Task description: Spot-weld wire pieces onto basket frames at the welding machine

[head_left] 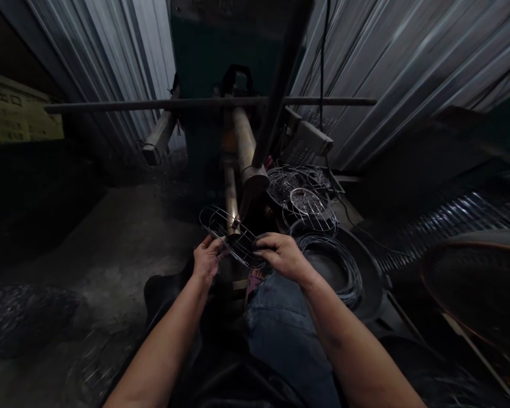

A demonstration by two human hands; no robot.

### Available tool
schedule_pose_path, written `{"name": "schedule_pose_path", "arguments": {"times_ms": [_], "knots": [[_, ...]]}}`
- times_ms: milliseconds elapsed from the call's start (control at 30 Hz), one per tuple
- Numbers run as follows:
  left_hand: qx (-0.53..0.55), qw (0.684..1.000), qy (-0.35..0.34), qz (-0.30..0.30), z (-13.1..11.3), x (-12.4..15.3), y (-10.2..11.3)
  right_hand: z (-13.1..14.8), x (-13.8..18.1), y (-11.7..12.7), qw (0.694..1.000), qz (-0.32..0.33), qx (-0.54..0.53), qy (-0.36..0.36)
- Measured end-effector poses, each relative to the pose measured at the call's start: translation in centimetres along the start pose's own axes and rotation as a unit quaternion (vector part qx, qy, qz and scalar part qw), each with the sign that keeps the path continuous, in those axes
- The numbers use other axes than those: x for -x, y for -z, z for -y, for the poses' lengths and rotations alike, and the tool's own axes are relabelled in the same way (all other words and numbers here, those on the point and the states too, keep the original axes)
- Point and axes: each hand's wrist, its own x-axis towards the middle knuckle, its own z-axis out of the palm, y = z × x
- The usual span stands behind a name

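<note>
A wire rack with an oval outline and thin cross bars is held at the lower rod of a machine. My left hand is closed on its left edge, thumb over the wires. At the right end my right hand pinches the rack between thumb and fingers. The brass-coloured lower rod ends at the rack, and a thicker cylindrical arm juts out above it. Whether the rack touches the rod's tip cannot be made out.
Wire frames lie piled right of the machine. Nearer is a coil of wire rings in a dark round basin. A long horizontal bar crosses ahead, and a slanting dark bar rises from the arm. A yellow crate stands far left.
</note>
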Motion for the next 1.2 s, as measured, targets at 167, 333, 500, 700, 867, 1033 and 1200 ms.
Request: {"name": "schedule_pose_path", "arguments": {"times_ms": [167, 333, 500, 700, 867, 1033, 1200], "knots": [[0.008, 1.000, 0.025, 0.000, 0.1, -0.2, -0.4, 0.2, -1.2, 0.1, 1.000, -0.006, 0.012, -0.017], [0.004, 0.998, 0.054, -0.015, 0.1, -0.3, -1.0, 0.5, -2.9, 0.7, 0.998, 0.011, 0.009, -0.064], [-0.002, 0.996, 0.080, -0.028, 0.4, -0.6, -1.1, 0.9, -3.7, 1.1, 0.993, 0.027, -0.001, -0.118], [-0.018, 0.994, 0.107, -0.019, 0.7, 0.3, -0.9, 0.8, -3.5, 0.5, 0.992, 0.017, -0.030, -0.123], [-0.029, 0.993, 0.118, 0.005, 0.3, 1.5, -0.9, 0.3, -1.4, 1.2, 0.997, -0.010, -0.056, -0.058], [-0.029, 0.986, 0.164, -0.019, -1.1, 1.9, -1.3, -0.1, 0.4, 2.4, 0.994, 0.001, -0.093, -0.066], [-0.049, 0.979, 0.194, -0.041, -1.9, 1.8, -1.7, 0.5, -0.5, 1.7, 0.996, 0.068, -0.044, -0.040]]}}
